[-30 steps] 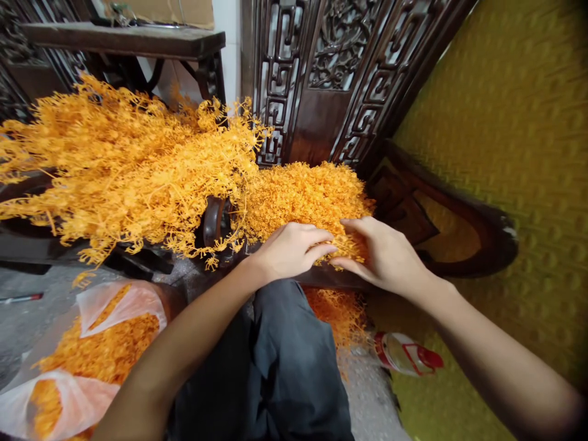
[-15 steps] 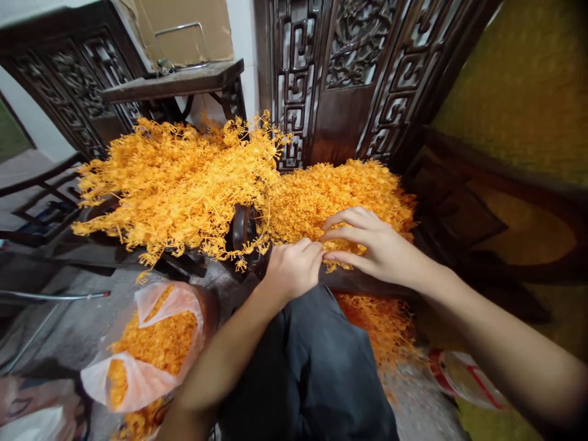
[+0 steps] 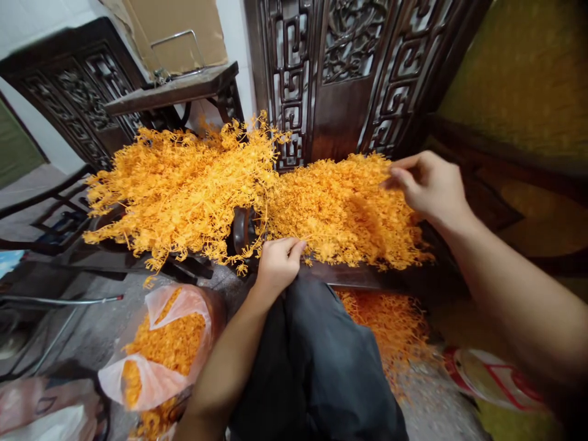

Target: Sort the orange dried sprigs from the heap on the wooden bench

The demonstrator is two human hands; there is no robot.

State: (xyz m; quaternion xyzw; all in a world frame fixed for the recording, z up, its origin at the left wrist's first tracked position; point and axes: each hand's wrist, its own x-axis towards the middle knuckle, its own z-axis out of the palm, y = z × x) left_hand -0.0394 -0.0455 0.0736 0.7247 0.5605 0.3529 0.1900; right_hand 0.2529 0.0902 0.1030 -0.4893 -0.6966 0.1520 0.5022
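My left hand [image 3: 278,263] is closed in a pinch above my knees. A thin orange plastic sprig [image 3: 313,237] sticks out to the right from between its thumb and forefinger. My right hand [image 3: 434,188] is over the far right of a heap of orange plastic sprigs [image 3: 335,202], thumb and fingers drawn together. What its fingertips hold, if anything, is blurred. Left of the heap, a larger tangle of the same branching orange sprigs [image 3: 184,190] spreads over a dark wooden seat, with a curved armrest [image 3: 241,229] showing between the two.
A plastic-lined bag [image 3: 154,392] of orange pieces stands on the floor at left. More orange sprigs [image 3: 390,331] lie below the bench edge. A red-and-white tub [image 3: 498,380] sits at lower right. Carved wooden backrests [image 3: 342,119] and a small shelf [image 3: 174,92] rise behind.
My hands have moved apart. The right one went up and right to the heap's far side, while the left stays low with the sprig. The view has shifted slightly.
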